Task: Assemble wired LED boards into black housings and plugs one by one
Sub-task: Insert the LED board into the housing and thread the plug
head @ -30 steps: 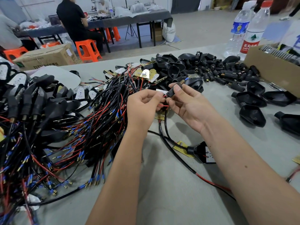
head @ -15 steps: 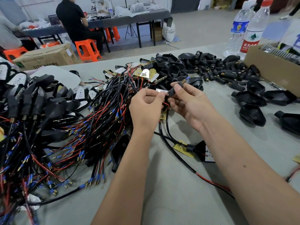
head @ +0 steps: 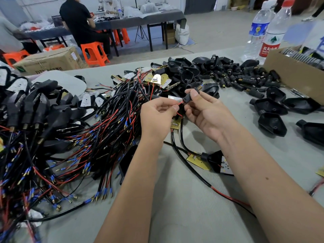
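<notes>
- Step in hand, as judged: feeding a lead into a plug. The right hand (head: 208,114) pinches a small black plug (head: 190,96) between thumb and fingers, brass tip pointing far and right.
- The left hand (head: 157,114) pinches a red wire (head: 179,103) at the plug's near end; the two hands almost touch above the table (head: 184,216).
- A small LED board (head: 175,124) hangs just below the hands on the same leads.
- To do it well: keep the plug steady, hold the wire close to its end so that it does not buckle, and line it up with the plug's opening before pushing.
- Counts: two water bottles (head: 270,32) at far right, beside one cardboard box (head: 294,76).
- Empty black housings (head: 271,123) lying singly at right: about six; more are heaped further off, too many to count.
- Loose plugs in the far pile (head: 245,78): too many to count.
- One housing with board fitted (head: 217,162) lies near the right forearm.
- The wired bundle (head: 78,146) at left: uncountable.
</notes>
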### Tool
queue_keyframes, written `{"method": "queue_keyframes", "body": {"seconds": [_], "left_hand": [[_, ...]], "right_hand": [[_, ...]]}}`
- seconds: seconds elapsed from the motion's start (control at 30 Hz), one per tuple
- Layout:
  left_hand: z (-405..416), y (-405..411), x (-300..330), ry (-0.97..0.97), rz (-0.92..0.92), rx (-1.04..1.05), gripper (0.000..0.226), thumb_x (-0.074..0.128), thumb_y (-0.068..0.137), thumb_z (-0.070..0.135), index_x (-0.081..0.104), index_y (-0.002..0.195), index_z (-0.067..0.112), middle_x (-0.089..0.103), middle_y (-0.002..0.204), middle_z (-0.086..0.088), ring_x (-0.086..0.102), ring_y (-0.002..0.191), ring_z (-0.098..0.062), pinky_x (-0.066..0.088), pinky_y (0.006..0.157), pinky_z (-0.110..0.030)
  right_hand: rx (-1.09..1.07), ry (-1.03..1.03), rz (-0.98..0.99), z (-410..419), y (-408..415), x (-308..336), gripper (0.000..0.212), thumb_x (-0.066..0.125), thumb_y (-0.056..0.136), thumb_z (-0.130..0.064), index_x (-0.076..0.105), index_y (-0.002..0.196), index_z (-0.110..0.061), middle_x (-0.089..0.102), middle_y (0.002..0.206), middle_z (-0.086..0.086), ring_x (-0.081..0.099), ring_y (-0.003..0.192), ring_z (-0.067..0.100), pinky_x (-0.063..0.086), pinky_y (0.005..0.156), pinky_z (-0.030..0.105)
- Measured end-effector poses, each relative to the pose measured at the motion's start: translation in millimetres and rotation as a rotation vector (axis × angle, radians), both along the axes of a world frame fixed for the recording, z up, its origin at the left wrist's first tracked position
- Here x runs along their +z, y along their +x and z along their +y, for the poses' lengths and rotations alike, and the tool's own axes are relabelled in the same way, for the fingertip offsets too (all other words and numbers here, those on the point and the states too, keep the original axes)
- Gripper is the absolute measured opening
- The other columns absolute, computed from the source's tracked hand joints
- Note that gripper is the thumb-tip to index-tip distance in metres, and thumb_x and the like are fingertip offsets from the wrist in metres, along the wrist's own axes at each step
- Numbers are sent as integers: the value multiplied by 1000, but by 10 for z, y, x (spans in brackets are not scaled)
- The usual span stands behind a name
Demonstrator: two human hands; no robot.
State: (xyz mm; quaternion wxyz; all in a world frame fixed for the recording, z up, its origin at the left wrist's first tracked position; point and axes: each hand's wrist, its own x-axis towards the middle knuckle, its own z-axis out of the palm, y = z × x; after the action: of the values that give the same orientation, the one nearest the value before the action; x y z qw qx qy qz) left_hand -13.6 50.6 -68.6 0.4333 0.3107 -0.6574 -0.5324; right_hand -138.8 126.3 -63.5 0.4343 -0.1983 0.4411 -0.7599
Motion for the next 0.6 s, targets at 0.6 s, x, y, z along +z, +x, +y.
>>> {"method": "queue_keyframes", "body": {"seconds": [0.6], "left_hand": [[36,-55,-66,-162,-149,68,21,76,87,3,77,78,21,74,70,7,71,70,-10,62,74,-31]], "right_hand": [[18,46,119,-15,-4,-29,14,68,97,-15,75,107,-8,70,80,2,61,65,12,55,62,20]]}}
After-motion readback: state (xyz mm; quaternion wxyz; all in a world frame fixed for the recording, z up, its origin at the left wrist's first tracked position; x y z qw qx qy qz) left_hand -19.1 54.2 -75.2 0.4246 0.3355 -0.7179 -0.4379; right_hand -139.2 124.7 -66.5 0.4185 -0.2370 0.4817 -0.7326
